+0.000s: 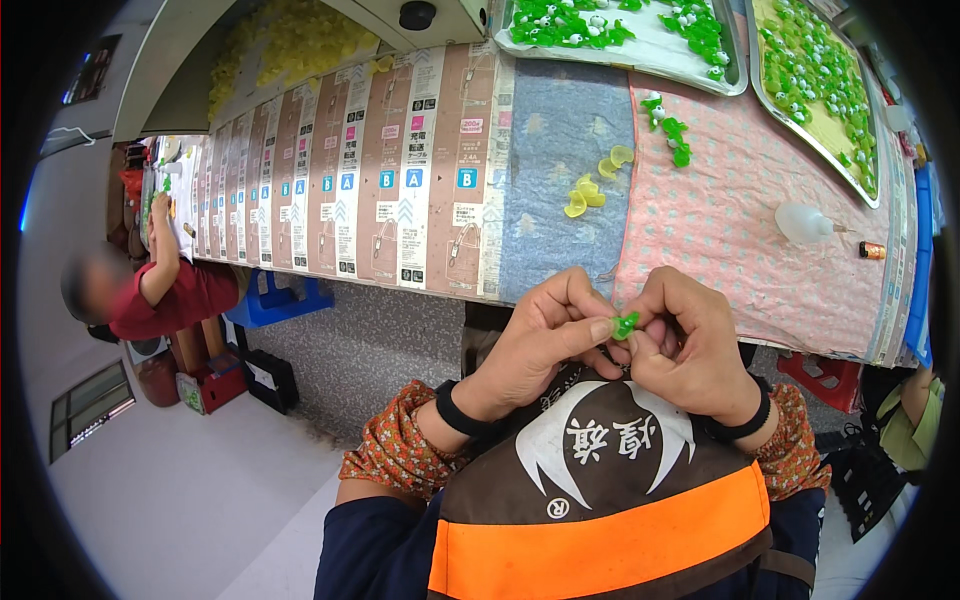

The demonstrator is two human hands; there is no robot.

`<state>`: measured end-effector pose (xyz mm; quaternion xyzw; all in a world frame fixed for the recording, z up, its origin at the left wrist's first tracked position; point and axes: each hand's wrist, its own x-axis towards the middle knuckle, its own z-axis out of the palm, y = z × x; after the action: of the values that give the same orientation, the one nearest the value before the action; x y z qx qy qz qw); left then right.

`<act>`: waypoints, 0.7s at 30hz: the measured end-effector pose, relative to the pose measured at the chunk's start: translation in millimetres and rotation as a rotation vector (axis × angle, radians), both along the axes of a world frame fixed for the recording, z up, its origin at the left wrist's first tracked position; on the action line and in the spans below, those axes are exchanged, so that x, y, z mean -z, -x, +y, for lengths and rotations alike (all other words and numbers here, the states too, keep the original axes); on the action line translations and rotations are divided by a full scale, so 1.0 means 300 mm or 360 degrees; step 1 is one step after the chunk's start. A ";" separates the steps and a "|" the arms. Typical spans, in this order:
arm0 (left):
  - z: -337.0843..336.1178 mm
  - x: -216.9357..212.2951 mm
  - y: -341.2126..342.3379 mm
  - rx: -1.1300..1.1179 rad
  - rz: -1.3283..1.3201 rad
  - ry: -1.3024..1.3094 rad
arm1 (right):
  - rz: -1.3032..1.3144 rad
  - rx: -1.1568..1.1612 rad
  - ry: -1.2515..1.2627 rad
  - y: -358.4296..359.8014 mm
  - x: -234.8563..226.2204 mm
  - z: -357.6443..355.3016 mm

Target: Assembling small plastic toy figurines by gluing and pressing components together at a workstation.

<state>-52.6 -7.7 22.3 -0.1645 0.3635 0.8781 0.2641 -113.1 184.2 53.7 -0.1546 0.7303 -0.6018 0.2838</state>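
Observation:
Near the front edge of the table, my left hand (562, 335) pinches a small bright green plastic piece (625, 325) between thumb and fingers. My right hand (690, 345) closes on the same piece from the other side, and the fingertips of both hands nearly meet. The fingers hide much of the piece, so its full shape cannot be made out. Beyond my hands, several translucent yellow cup-like pieces (584, 195) lie on a blue cloth (560, 130). A few green figures with white-and-black ball parts (667, 128) rest on the pink cloth (720, 200).
Two metal trays (640, 72) of green figures stand at the far right. A squeeze bottle with a thin tip (803, 223) and a small orange-brown cylinder (872, 251) lie on the right. Yellow pieces (290, 45) pile inside a pale machine housing. Another person (165, 295) works at far left.

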 end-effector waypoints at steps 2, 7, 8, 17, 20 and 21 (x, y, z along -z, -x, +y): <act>0.002 -0.001 0.001 0.0003 -0.0009 -0.0001 | -0.0005 0.0004 0.0022 0.001 -0.003 0.002; 0.005 0.004 -0.001 -0.0031 0.0021 -0.0065 | -0.0004 0.0012 0.0032 -0.003 0.001 0.004; 0.006 0.004 -0.001 -0.0031 0.0021 -0.0064 | -0.0004 0.0015 0.0036 -0.003 0.002 0.004; 0.008 0.009 -0.002 -0.0025 0.0019 -0.0088 | -0.0037 0.0010 0.0063 -0.004 0.005 0.011; 0.009 0.009 -0.002 -0.0028 0.0015 -0.0107 | -0.0023 -0.0005 0.0088 -0.004 0.007 0.013; 0.009 0.009 -0.003 -0.0030 0.0015 -0.0112 | -0.0023 -0.0005 0.0088 -0.005 0.007 0.014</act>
<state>-51.8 -4.9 19.7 -0.1543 0.3322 0.8935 0.2596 -111.7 188.4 51.5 -0.1593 0.7110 -0.6225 0.2856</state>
